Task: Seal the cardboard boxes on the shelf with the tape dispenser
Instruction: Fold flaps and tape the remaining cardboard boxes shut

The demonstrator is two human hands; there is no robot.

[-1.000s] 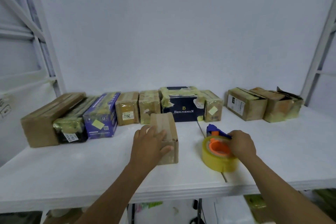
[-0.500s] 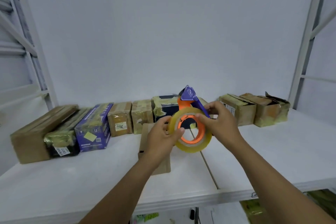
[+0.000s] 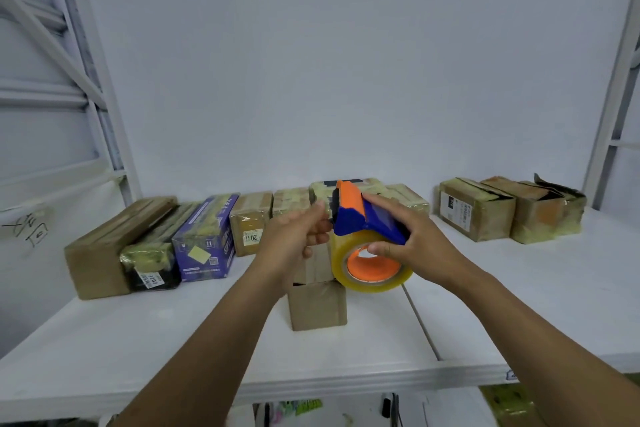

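Note:
I hold a blue and orange tape dispenser with a yellowish tape roll in the air above the white shelf. My right hand grips its body and the roll from the right. My left hand pinches at the dispenser's front end, thumb and fingers closed there; I cannot make out a tape end. Under both hands a small plain cardboard box stands on the shelf, its top partly hidden by my left hand and the roll.
Taped boxes line the back wall: a brown box, a black package, a purple box and small cartons on the left, two worn cartons on the right. A shelf seam runs front to back.
The dispenser has turned so its orange and blue head faces up and left. My left hand left the roll and now pinches at the dispenser's front. The view dropped slightly.

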